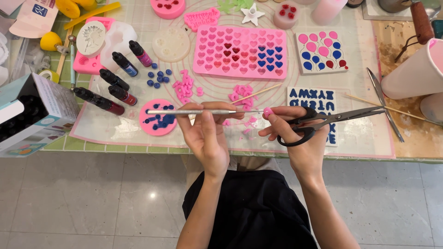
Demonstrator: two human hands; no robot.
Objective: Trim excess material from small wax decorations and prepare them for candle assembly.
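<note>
A thin silver tool (pixel 198 111) is held flat and sideways in the left hand (pixel 207 131). The fingers of that hand are closed around it, with the thumb on top. The tip of the tool is touched to a small pink piece (pixel 267 111) that is pinched between the thumb and a finger of the right hand (pixel 302 138). Black scissors (pixel 332 121) are held in the right hand too — the fingers are hooked through the black loops, and the blades are pointed off to the right and are a little apart.

Both hands are kept just above the near edge of a clear mat with a pink rim (pixel 369 145). Little pink bits (pixel 242 94) are scattered on the mat just behind the hands. A big pink mold full of small hearts (pixel 240 50) is set farther back. A round pink mold with blue drops (pixel 158 117) is seen beside the left hand, and small dark bottles (pixel 121 78) are laid in a row to the left of it. A letter mold filled with dark blue (pixel 311 99) is partly hidden behind the right hand — a white cup (pixel 413 71) is set well to the right.
</note>
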